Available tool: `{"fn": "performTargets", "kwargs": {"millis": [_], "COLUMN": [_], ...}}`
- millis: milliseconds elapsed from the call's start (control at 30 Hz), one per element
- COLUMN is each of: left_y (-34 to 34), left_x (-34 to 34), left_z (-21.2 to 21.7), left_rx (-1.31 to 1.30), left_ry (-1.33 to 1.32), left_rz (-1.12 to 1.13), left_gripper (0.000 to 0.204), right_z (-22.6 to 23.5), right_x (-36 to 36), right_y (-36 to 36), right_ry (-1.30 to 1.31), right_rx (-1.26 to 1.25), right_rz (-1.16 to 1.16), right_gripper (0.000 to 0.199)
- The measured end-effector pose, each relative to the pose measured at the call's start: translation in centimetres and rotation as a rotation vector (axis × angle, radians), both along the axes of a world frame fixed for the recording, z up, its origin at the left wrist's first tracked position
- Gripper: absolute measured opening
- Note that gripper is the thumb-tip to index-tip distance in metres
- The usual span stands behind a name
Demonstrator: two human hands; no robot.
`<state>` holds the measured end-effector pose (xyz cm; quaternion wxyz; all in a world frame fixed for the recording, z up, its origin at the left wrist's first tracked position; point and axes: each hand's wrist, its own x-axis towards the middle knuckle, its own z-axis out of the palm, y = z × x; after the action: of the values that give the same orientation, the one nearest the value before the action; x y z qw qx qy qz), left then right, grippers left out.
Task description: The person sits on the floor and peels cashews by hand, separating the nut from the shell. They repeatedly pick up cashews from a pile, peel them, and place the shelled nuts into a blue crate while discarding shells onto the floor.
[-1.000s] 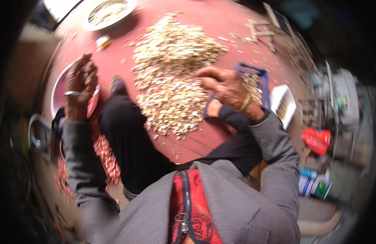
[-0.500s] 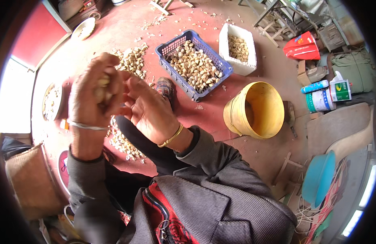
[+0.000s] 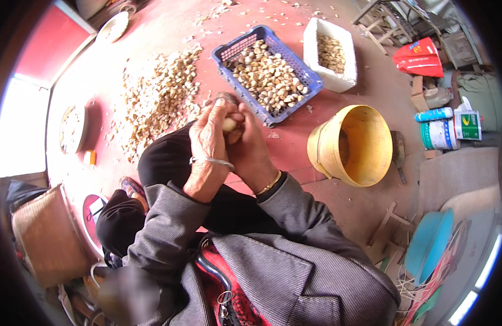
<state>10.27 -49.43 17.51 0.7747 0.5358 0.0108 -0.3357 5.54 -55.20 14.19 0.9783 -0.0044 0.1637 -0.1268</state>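
Observation:
My left hand and my right hand meet in front of my knees, just short of the blue basket. Their fingers curl together around a pale, rounded clam, and a darker one seems to sit below it. The palms and some fingertips hide most of what is held. A silvery bangle circles my left wrist, a gold one my right. Many brown and cream clams fill the plastic basket.
Left of the basket spreads a heap of shells. A white foam box holding clams stands beyond the basket. To the right are a yellow bucket, a red bag and a turquoise basin. A round pan sits far left.
Both hands have come down and to the right from a raised place at the left. They were held loosely apart at the fingers and are now pressed together around the clams.

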Motion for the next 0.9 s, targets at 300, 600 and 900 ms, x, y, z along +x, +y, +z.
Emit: {"fn": "performTargets", "kwargs": {"millis": [300, 600, 900], "left_y": [2.1, 4.3, 13.5], "left_x": [0.4, 1.6, 5.5], "left_z": [-0.9, 0.9, 6.9], "left_rx": [-0.122, -0.247, -0.017], "left_ry": [0.095, -0.269, -0.73], "left_rz": [-0.021, 0.079, 0.178], "left_gripper": [0.055, 0.046, 0.034], "right_z": [-2.7, -4.0, -5.6], "right_x": [0.5, 0.0, -1.1], "right_y": [0.3, 0.2, -1.3], "right_ry": [0.027, 0.081, -0.037], "right_rx": [0.026, -0.026, 0.036], "right_rz": [-0.028, -0.053, -0.031], "right_gripper": [0.041, 0.039, 0.045]}}
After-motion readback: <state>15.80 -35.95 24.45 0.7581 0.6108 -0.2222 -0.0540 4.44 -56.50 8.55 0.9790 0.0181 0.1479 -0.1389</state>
